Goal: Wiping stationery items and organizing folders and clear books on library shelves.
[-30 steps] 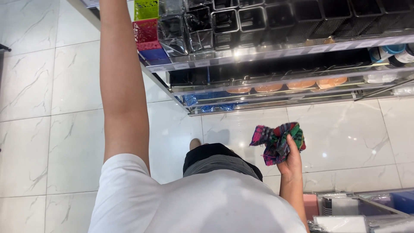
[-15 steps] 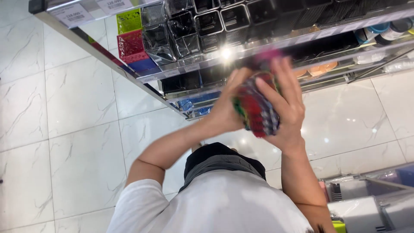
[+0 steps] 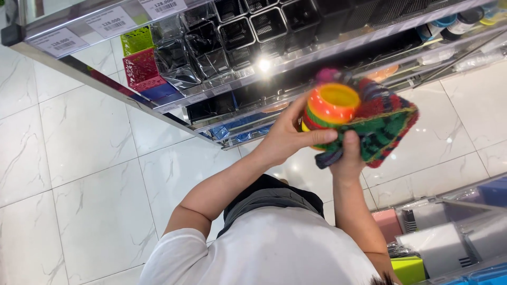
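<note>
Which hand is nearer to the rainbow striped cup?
Left. The left hand grips the rainbow striped cup directly; the right hand is below it, holding the colourful cloth.

One head-worn camera looks steeply down, close over the person's chest, toward the floor [image 3: 79,174].

Glossy plastic striped cup [image 3: 331,108]; fuzzy woven cloth [image 3: 388,126]; polished marble-look floor [image 3: 79,158].

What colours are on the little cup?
Orange, yellow, green and red stripes ring the cup; head view.
</note>
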